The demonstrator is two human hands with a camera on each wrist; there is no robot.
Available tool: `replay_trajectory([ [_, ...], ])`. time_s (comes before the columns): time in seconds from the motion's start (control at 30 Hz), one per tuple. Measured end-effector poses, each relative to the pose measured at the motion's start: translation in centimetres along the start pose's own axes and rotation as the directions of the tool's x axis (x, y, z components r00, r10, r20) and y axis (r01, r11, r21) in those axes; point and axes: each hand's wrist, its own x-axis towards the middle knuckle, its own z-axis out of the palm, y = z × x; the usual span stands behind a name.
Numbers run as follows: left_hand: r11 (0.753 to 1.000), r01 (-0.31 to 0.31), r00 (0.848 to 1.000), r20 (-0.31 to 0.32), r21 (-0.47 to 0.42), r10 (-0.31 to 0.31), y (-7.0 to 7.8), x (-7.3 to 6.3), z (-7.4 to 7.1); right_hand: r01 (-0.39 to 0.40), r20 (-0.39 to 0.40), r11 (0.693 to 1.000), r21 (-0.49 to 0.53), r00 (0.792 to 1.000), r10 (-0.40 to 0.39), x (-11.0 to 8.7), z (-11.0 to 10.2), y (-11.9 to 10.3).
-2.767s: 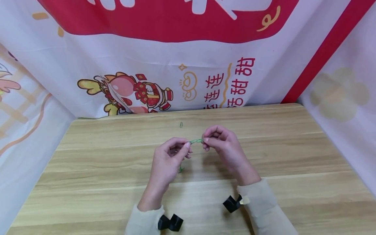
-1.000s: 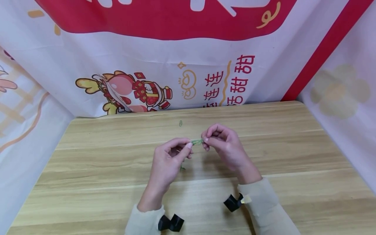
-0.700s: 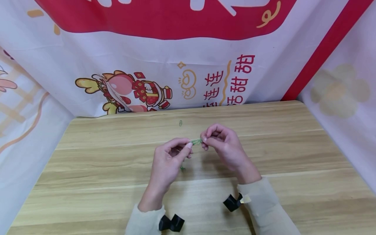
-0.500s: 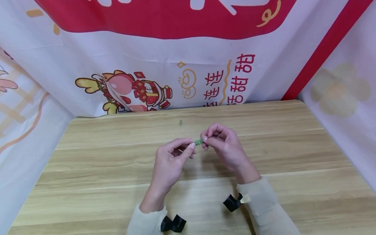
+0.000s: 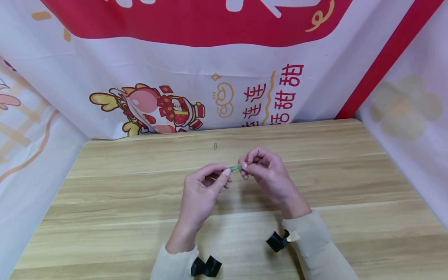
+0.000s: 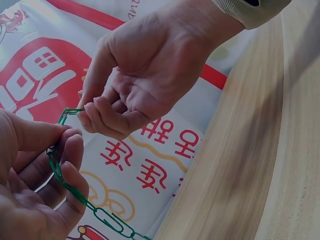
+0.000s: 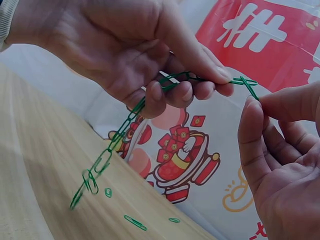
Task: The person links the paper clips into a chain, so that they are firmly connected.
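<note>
My left hand (image 5: pixel 203 190) pinches a chain of green paper clips (image 7: pixel 105 159) near one end. The rest of the chain runs across its curled fingers and hangs below, as the right wrist view shows; in the head view this hanging part is hidden. Facing it, my right hand (image 5: pixel 267 175) pinches a single green paper clip (image 7: pixel 251 91) between thumb and forefinger. In the right wrist view that clip crosses the chain's end clip (image 7: pixel 239 80) at an angle. Both hands are above the wooden table, their fingertips a short gap apart.
A loose green paper clip (image 5: pixel 215 146) lies on the table (image 5: pixel 115 186) beyond the hands. Several small green clips show on the wood in the right wrist view. A printed white cloth (image 5: pixel 196 62) rises behind the table, with more cloth at both sides.
The left hand has shifted slightly right, narrowing the gap between the fingertips. The chain's dangling end, seen below the left hand earlier, is now out of sight in the head view.
</note>
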Motion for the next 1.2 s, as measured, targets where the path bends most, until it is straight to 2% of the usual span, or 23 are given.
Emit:
replay_trajectory([
  [0.2, 1.000, -0.016, 1.000, -0.005, 0.019, 0.016, 0.0, -0.1, 0.1, -0.009, -0.001, 1.000, 0.012, 1.000, 0.009, 0.0, 0.1, 0.0],
  [0.47, 0.995, -0.087, 0.996, -0.003, 0.045, 0.087, 0.1, -0.3, 0.3, -0.010, 0.039, 0.995, 0.097, 0.999, 0.006, 0.1, 0.1, 0.7],
  [0.73, 0.994, -0.101, 0.995, -0.006, 0.047, 0.101, -0.2, -0.3, 0.2, -0.019, 0.064, 0.990, 0.137, 0.998, 0.010, 0.0, 0.2, 0.9],
  [0.97, 0.986, -0.134, 0.990, -0.030, 0.099, 0.138, -0.4, -0.2, 0.3, -0.056, 0.072, 0.993, 0.101, 0.996, 0.049, 0.1, 0.3, 0.9],
  [1.2, 0.957, -0.225, 0.966, -0.083, 0.185, 0.243, -0.7, -0.2, 0.7, -0.123, -0.052, 0.991, -0.054, 0.991, 0.120, 0.2, 1.3, 0.9],
])
